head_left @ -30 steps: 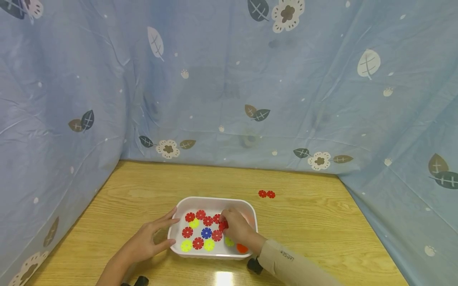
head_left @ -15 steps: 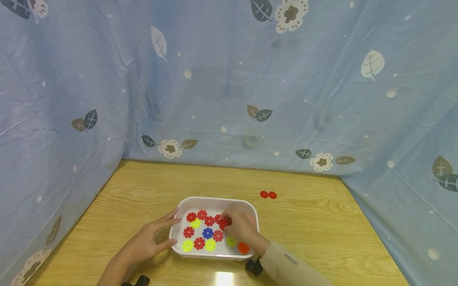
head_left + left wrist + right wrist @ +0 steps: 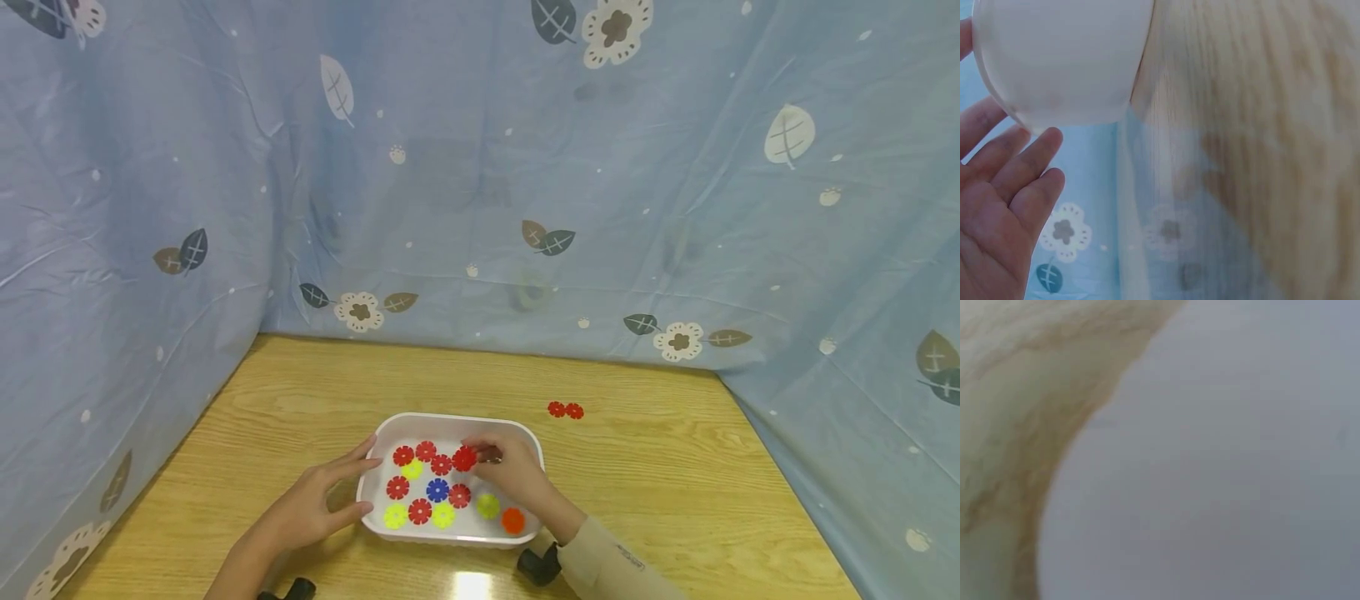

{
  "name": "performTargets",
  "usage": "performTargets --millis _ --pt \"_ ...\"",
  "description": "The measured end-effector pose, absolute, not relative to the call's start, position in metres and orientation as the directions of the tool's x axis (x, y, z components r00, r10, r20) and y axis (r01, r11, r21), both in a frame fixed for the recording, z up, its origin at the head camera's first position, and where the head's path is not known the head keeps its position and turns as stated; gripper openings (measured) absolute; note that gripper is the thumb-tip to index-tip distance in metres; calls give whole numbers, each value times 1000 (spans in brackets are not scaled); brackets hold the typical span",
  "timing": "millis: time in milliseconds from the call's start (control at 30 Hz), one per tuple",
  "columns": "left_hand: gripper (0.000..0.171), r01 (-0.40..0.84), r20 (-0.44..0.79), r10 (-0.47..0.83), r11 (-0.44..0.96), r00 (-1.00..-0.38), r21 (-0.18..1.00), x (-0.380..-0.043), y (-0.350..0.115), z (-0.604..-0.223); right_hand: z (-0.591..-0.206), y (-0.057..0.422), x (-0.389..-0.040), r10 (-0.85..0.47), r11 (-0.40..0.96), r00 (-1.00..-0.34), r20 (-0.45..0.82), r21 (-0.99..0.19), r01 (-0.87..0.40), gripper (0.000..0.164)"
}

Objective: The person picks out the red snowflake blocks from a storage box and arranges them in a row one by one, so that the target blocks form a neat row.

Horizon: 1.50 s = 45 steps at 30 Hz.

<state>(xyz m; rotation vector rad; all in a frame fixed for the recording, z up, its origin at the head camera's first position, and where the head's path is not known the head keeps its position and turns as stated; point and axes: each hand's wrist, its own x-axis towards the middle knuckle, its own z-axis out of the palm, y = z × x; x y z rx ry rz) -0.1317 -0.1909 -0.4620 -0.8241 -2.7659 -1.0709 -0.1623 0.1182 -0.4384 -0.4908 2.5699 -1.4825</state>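
Note:
In the head view, my right hand (image 3: 517,477) is over the right half of a white plastic bin (image 3: 450,537). Its fingertips pinch a red notched plastic disc (image 3: 463,458), a snowflake-type building piece, raised above the bin floor. My left hand (image 3: 300,506) rests at the bin's left end, fingers and thumb spread and touching the rim. The left wrist view shows these loose fingers (image 3: 1035,162) beside the bin wall (image 3: 1066,62). Inside lie several more red discs (image 3: 420,511), a blue disc (image 3: 438,490), yellow discs (image 3: 443,515) and an orange disc (image 3: 513,521).
Two red discs joined side by side (image 3: 566,410) lie on the wooden table (image 3: 675,467), behind and right of the bin. A blue patterned curtain (image 3: 450,208) encloses the back and sides. The bin's pale outer wall (image 3: 1210,475) fills most of the right wrist view.
My right hand has lifted a red disc from the pieces in the bin and turned it face-on to the head camera. The left hand has stayed at the rim.

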Motion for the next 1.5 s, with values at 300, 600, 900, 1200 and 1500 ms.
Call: performTargets --millis 300,600,900,1200,1500 --pt "51 497 238 456 615 -857 612 -132 -191 -461 -426 144 -170 -256 338 -966 24 -934 -113 34" --pt "52 497 240 456 612 -857 615 -133 -193 -462 -421 178 -180 -69 258 -998 -2 -966 -16 36" --pt "51 515 259 464 594 -847 618 -133 -194 -462 -431 223 -198 65 239 -995 -81 -966 94 41" --pt "50 510 246 468 601 -849 616 -133 -194 -463 -450 266 -219 173 253 -976 -136 -951 177 45" --pt "50 507 244 469 592 -849 627 -133 -193 -463 -463 284 -228 218 223 -957 -193 -944 242 46"
